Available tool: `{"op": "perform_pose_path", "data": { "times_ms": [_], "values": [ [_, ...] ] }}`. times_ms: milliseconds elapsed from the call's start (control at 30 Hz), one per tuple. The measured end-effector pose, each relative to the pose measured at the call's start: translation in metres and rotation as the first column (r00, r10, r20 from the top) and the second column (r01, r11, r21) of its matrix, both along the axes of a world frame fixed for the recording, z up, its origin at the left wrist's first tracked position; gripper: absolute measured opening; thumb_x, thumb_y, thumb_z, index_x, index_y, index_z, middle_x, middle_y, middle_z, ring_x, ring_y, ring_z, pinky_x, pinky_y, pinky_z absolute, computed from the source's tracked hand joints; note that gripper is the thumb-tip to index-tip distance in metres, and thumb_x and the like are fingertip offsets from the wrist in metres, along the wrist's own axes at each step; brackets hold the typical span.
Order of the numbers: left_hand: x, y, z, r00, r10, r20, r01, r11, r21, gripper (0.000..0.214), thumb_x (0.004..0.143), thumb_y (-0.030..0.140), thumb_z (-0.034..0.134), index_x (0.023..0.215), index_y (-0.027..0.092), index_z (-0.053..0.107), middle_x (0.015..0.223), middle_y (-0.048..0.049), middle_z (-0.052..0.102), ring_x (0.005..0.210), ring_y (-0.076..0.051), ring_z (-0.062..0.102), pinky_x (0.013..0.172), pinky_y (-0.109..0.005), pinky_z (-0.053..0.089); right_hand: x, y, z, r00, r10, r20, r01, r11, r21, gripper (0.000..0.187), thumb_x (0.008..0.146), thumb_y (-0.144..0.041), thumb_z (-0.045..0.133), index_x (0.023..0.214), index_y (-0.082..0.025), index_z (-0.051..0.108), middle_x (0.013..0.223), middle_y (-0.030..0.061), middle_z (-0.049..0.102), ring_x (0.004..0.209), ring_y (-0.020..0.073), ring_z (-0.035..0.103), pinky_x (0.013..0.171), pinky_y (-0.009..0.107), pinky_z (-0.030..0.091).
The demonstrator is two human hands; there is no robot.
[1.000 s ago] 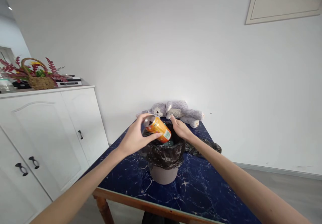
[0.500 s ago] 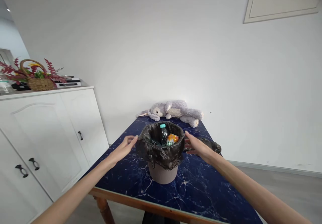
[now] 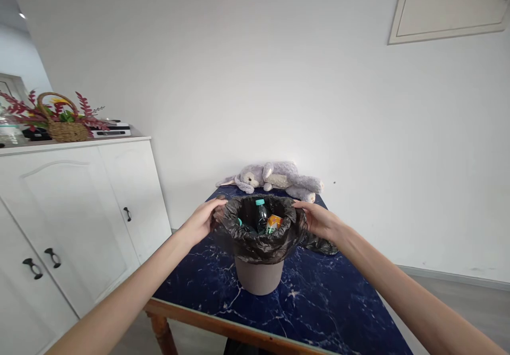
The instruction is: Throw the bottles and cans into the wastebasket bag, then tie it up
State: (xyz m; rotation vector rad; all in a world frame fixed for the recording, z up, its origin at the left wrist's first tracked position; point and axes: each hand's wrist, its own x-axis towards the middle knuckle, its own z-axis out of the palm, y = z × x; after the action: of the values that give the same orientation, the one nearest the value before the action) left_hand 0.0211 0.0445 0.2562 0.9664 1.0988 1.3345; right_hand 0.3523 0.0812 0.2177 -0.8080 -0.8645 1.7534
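Observation:
A grey-brown trash bin stands on the table, lined with a black trash bag folded over its rim. My left hand pinches the bag's edge on the left side. On the opposite side, my right hand grips the bag's edge, its lower fingers partly behind the plastic. Inside the bin are a dark bottle with a teal cap and an orange, white and green carton. Another bit of teal shows at the inner left, mostly hidden.
The blue marble-patterned table has a wooden edge. A plush rabbit lies at its far end against the wall. More black plastic rests right of the bin. At left, a white cabinet carries a flower basket.
Both hands have closed on the bag's edge and pulled it outward and slightly up from the rim. The bin stays in about the same place.

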Motion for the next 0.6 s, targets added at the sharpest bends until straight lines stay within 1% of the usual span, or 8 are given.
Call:
{"op": "perform_pose_path", "data": {
  "times_ms": [67, 133, 233, 300, 433, 600],
  "values": [
    [0.008, 0.004, 0.016, 0.999, 0.013, 0.048, -0.015, 0.999, 0.036, 0.015, 0.079, 0.018, 0.082, 0.076, 0.018, 0.067, 0.061, 0.0027, 0.066, 0.049, -0.011, 0.059, 0.046, -0.021, 0.047, -0.001, 0.004, 0.013, 0.998, -0.048, -0.046, 0.049, 0.998, 0.032, 0.019, 0.09, -0.006, 0.069, 0.105, -0.017, 0.068, 0.076, -0.0008, 0.071, 0.059, 0.0113, 0.064, 0.055, 0.019, 0.056],
    [0.016, 0.008, 0.032, 0.995, 0.023, 0.1, -0.03, 0.997, 0.068, 0.016, 0.081, 0.015, 0.079, 0.075, 0.017, 0.064, 0.058, 0.005, 0.061, 0.045, -0.008, 0.054, 0.044, -0.019, 0.045, -0.002, 0.009, 0.028, 0.991, -0.092, -0.101, 0.099, 0.993, 0.069, 0.018, 0.089, -0.007, 0.071, 0.104, -0.017, 0.067, 0.072, -0.0024, 0.069, 0.056, 0.0104, 0.062, 0.054, 0.018, 0.056],
    [0.025, 0.014, 0.052, 0.981, 0.048, 0.186, -0.07, 0.991, 0.113, 0.013, 0.08, 0.01, 0.075, 0.078, 0.016, 0.063, 0.062, 0.0044, 0.064, 0.047, -0.007, 0.059, 0.049, -0.017, 0.051, -0.005, 0.016, 0.051, 0.971, -0.134, -0.198, 0.159, 0.98, 0.116, 0.02, 0.086, -0.005, 0.073, 0.099, -0.017, 0.065, 0.069, -0.0041, 0.065, 0.054, 0.0096, 0.061, 0.053, 0.018, 0.056],
    [0.03, 0.019, 0.062, 0.97, 0.059, 0.234, -0.092, 0.986, 0.136, 0.012, 0.08, 0.008, 0.073, 0.081, 0.015, 0.064, 0.066, 0.0028, 0.067, 0.051, -0.008, 0.063, 0.054, -0.018, 0.055, -0.009, 0.02, 0.064, 0.955, -0.147, -0.259, 0.186, 0.974, 0.131, 0.023, 0.084, -0.003, 0.073, 0.099, -0.017, 0.063, 0.069, -0.0046, 0.063, 0.053, 0.0092, 0.06, 0.052, 0.017, 0.056],
    [0.035, 0.026, 0.076, 0.952, 0.067, 0.3, -0.122, 0.978, 0.168, 0.013, 0.078, 0.007, 0.073, 0.081, 0.016, 0.063, 0.065, 0.0025, 0.068, 0.051, -0.011, 0.065, 0.053, -0.02, 0.056, -0.018, 0.023, 0.083, 0.913, -0.171, -0.369, 0.236, 0.962, 0.137, 0.024, 0.086, -0.001, 0.068, 0.1, -0.018, 0.06, 0.07, -0.0051, 0.06, 0.054, 0.0089, 0.06, 0.054, 0.017, 0.058],
    [0.04, 0.029, 0.082, 0.939, 0.077, 0.335, -0.146, 0.972, 0.183, 0.016, 0.075, 0.008, 0.074, 0.081, 0.017, 0.062, 0.064, 0.0023, 0.069, 0.05, -0.012, 0.065, 0.054, -0.022, 0.057, -0.023, 0.021, 0.098, 0.871, -0.189, -0.453, 0.271, 0.955, 0.123, 0.026, 0.088, 0.0, 0.06, 0.107, -0.018, 0.059, 0.071, -0.0053, 0.056, 0.055, 0.0088, 0.059, 0.052, 0.017, 0.057]
  ]
}}
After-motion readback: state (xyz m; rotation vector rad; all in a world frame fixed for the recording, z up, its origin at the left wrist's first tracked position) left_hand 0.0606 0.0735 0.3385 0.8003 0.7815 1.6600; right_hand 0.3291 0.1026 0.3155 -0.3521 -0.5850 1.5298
